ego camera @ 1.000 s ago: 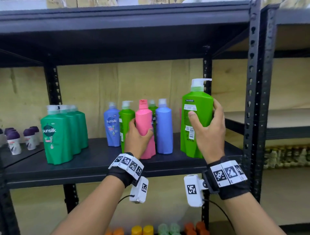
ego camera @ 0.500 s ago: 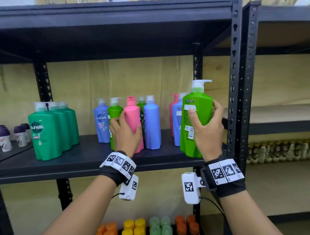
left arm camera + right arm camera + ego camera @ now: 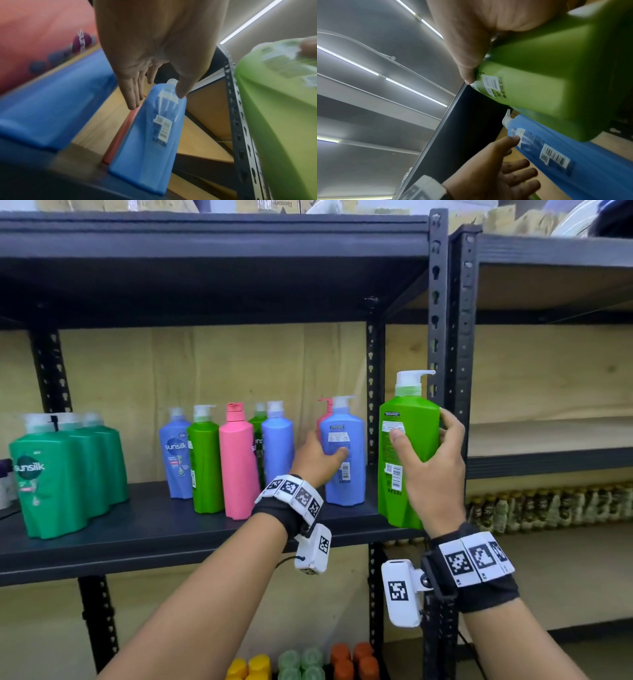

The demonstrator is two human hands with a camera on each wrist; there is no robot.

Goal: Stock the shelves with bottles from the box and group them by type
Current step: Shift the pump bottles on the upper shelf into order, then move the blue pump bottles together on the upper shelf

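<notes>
My right hand [image 3: 423, 429] grips a large light-green pump bottle [image 3: 407, 467], upright, just off the right front corner of the black shelf [image 3: 137, 535]. My left hand [image 3: 325, 446] reaches with straight fingers to a blue pump bottle [image 3: 346, 474] standing on the shelf. Its thumb touches the bottle's back label and its fingers lie along the bottle's left side. In the left wrist view the left hand [image 3: 157, 100] is spread over the blue bottle [image 3: 149, 142], beside the green bottle [image 3: 283, 108]. The right wrist view shows the green bottle [image 3: 547, 88] above the blue bottle [image 3: 565, 155].
On the shelf stand a pink bottle [image 3: 238, 463], a light-green one [image 3: 205, 463], two blue ones [image 3: 176, 457] [image 3: 277, 450] and dark-green Sunsilk bottles [image 3: 51, 481]. A pink pump bottle [image 3: 323, 412] hides behind the blue one. Black uprights [image 3: 436, 320] stand right of my hand.
My left hand has let go of the pink bottle and moved right to the blue pump bottle. The right hand still holds the green bottle. My view has swung right.
</notes>
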